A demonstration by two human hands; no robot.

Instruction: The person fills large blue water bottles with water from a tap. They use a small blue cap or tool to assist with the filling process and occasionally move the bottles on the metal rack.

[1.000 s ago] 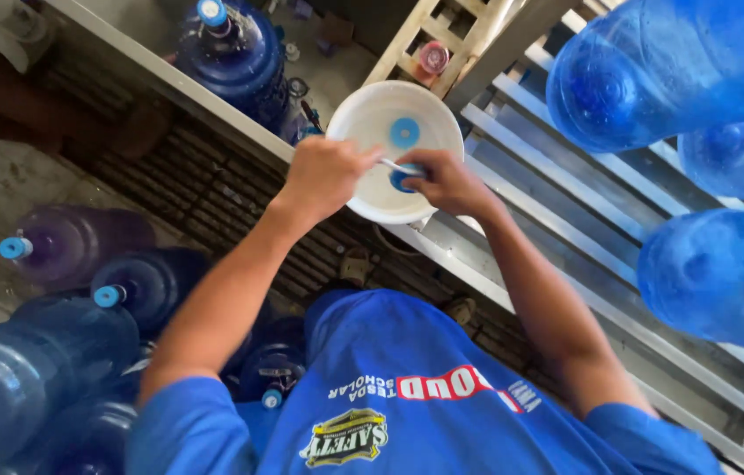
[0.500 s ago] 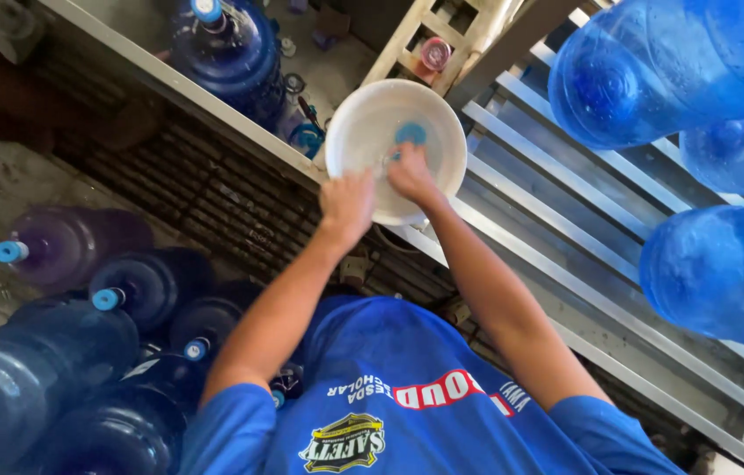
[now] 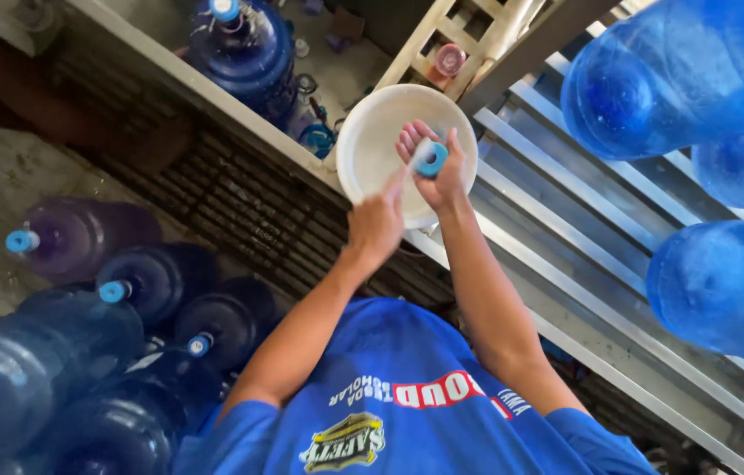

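Head view: my right hand (image 3: pixel 432 167) fingers clamp a blue cap (image 3: pixel 431 159) over the white bowl (image 3: pixel 372 149), left hand (image 3: pixel 376 227) fingers curled together.

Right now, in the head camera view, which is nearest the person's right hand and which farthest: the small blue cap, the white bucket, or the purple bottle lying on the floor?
1. Blue cap: held in the right hand itself.
2. White bucket: directly under the hand, on the metal ledge.
3. Purple bottle: far left, down on the floor.
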